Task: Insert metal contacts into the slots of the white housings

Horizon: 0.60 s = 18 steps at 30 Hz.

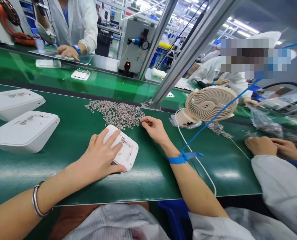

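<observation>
My left hand (103, 151) lies across a white plastic housing (128, 150), its thumb along the near edge and its fingers over the top, holding it on the green work surface. The housing has a recessed panel with small slots facing up. Just beyond it is a heap of small silvery metal pieces (118, 112). At the right end of that heap, my right hand (153, 128) has thumb and forefinger closed in a pinch; what is between the fingertips is too small to make out. A blue wrist strap (177, 159) with a coiled cord circles my right wrist.
Two larger white housings (26, 131) stand at the left. To the right are a beige fan (210, 104) with a white cable and a co-worker's hands (260, 146). A metal post (173, 66) rises behind the heap. Across the green belt (108, 81), another person's hand (67, 52) works.
</observation>
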### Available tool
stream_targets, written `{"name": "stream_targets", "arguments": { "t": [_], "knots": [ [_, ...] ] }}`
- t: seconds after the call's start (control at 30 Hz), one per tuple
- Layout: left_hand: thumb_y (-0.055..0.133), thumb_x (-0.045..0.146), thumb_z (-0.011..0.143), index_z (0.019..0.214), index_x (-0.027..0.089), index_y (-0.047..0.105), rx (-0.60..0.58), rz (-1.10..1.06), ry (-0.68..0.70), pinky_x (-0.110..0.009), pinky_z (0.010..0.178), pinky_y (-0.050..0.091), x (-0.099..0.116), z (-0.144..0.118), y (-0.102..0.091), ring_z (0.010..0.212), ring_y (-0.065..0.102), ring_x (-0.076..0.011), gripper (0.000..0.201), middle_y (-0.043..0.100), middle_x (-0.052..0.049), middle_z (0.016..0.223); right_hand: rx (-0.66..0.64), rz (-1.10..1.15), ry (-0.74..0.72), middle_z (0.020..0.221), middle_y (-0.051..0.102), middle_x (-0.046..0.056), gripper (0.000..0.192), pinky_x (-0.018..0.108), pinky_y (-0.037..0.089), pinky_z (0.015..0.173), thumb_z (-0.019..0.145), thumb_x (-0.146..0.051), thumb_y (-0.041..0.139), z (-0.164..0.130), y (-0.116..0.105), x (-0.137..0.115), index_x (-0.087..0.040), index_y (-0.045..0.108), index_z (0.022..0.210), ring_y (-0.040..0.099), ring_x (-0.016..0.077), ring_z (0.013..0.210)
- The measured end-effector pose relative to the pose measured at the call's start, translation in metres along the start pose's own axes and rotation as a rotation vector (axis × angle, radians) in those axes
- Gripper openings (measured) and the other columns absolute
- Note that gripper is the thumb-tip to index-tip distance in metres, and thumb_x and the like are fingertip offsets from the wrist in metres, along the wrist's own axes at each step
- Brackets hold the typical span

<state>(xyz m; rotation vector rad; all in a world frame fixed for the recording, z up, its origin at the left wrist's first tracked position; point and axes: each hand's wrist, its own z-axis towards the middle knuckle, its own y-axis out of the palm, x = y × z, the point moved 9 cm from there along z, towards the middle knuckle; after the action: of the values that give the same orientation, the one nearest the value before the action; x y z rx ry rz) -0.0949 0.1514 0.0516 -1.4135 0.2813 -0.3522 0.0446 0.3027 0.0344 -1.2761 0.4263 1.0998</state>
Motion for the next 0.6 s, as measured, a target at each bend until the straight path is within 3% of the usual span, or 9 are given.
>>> {"name": "stream_targets", "arguments": {
  "t": [0.13,0.3,0.4,0.6],
  "knots": [
    [0.06,0.051,0.078,0.121,0.018,0.056,0.072,0.159,-0.159,-0.048,0.083,0.039,-0.002,-0.003,-0.005,0.113,0.044,-0.0396,0.055,0.038,-0.018,0.14,-0.028,0.122,-0.07,0.064,0.053,-0.002,0.009,0.024,0.039,0.058,0.073,-0.023,0.055,-0.019,0.003,-0.035,-0.018,0.055,0.066,0.047,0.0106,0.06],
    [0.056,0.048,0.082,0.127,0.023,0.05,0.121,0.211,-0.168,-0.048,0.085,0.037,0.003,-0.003,-0.002,0.115,0.044,-0.0385,0.051,0.038,-0.022,0.138,-0.127,0.107,-0.169,0.074,0.056,0.001,0.008,0.026,0.044,0.066,0.076,-0.018,0.053,-0.043,0.032,-0.072,-0.019,0.057,0.069,0.053,0.0131,0.072],
    [0.054,0.048,0.083,0.122,0.021,0.054,0.137,0.221,-0.159,-0.049,0.086,0.036,0.005,-0.003,0.0,0.118,0.042,-0.0394,0.048,0.039,-0.024,0.137,-0.116,0.025,-0.234,0.082,0.056,0.003,0.011,0.028,0.045,0.07,0.077,-0.014,0.052,-0.046,0.043,-0.076,-0.019,0.058,0.069,0.055,0.0143,0.078],
    [0.055,0.048,0.083,0.121,0.019,0.055,0.137,0.208,-0.161,-0.049,0.086,0.036,0.007,-0.004,-0.001,0.116,0.044,-0.0402,0.048,0.04,-0.025,0.136,-0.083,-0.086,-0.261,0.077,0.053,0.003,0.012,0.027,0.044,0.067,0.077,-0.011,0.052,-0.042,0.045,-0.071,-0.019,0.055,0.068,0.052,0.0136,0.072]
  ]
}}
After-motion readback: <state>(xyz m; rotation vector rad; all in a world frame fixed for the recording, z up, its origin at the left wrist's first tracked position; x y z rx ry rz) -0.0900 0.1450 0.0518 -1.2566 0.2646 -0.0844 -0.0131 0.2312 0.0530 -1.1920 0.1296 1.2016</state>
